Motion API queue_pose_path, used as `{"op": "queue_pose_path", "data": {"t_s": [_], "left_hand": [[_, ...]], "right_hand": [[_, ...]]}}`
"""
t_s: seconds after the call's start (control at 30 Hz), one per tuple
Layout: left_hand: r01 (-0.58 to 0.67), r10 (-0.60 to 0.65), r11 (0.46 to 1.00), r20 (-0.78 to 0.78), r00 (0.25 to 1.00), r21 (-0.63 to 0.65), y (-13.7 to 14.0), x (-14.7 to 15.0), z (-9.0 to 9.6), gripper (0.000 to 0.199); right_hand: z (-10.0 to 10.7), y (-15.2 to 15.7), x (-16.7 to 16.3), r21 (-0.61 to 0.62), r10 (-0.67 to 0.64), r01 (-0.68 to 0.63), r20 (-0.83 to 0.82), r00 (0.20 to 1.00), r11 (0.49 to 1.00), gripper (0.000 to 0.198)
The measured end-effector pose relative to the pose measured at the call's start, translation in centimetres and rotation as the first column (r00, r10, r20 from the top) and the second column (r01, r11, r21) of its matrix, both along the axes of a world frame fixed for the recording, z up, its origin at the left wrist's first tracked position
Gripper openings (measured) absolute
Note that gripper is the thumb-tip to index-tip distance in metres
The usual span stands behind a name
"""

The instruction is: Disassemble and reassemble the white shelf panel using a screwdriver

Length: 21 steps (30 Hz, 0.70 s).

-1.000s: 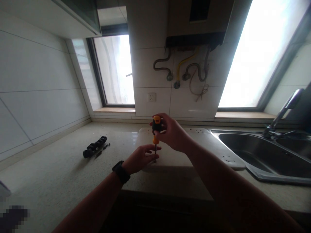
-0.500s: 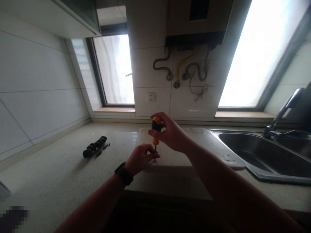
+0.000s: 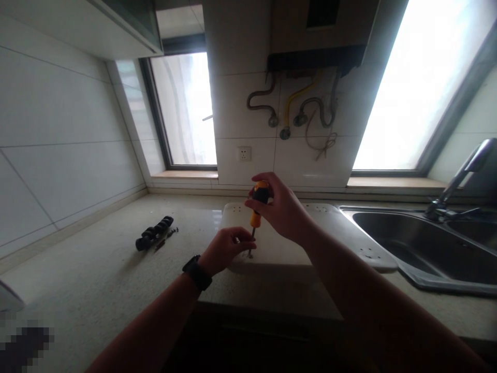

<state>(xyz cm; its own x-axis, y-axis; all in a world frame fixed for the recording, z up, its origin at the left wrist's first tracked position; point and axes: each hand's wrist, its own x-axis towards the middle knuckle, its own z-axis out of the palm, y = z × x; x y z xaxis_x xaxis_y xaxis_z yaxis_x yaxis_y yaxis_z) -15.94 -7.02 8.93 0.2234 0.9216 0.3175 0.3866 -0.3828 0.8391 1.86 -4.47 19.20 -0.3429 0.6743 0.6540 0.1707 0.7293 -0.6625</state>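
My right hand (image 3: 280,204) is closed around the yellow and black handle of a screwdriver (image 3: 255,218). The tool leans a little, its top toward the right. With thumb and fingers my left hand (image 3: 229,246) pinches the screwdriver's metal shaft low down. Its tip meets what looks like a small screw (image 3: 250,256) near the front left corner of a white panel (image 3: 283,252). Groups of small holes show at the panel's other corners. The panel lies flat on the counter, and my right forearm covers part of it.
Left of the panel, a black ridged bar-like object (image 3: 154,233) lies on the counter (image 3: 97,280) beside several small dark pieces (image 3: 168,236). A metal sink (image 3: 411,248) with a faucet (image 3: 462,178) adjoins the panel's right side. Hoses (image 3: 289,106) hang on the wall behind.
The screwdriver has gone from nearly upright to tilted rightward, my right hand moving right with it. My left hand still pinches the shaft. The view has shifted slightly.
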Motion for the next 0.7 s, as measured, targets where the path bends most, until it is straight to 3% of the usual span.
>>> {"op": "queue_pose_path", "data": {"t_s": [0.4, 0.6, 0.7], "left_hand": [[0.029, -0.029, 1.0, -0.012, 1.0, -0.01, 0.26, -0.07, -0.51, 0.023], [0.117, -0.118, 0.993, -0.027, 0.993, -0.028, 0.21, -0.31, -0.17, 0.026], [0.189, -0.186, 0.98, 0.041, 0.982, -0.067, 0.12, -0.28, -0.21, 0.032]], "right_hand": [[-0.24, -0.08, 0.28, 0.046, -0.068, 0.065, 0.068, 0.995, 0.997, 0.043], [-0.01, -0.2, 0.52, -0.032, 0.124, -0.121, 0.078, 0.989, 0.992, 0.046], [-0.02, -0.32, 0.54, -0.072, 0.207, -0.202, 0.064, 0.976, 0.977, 0.052]]}}
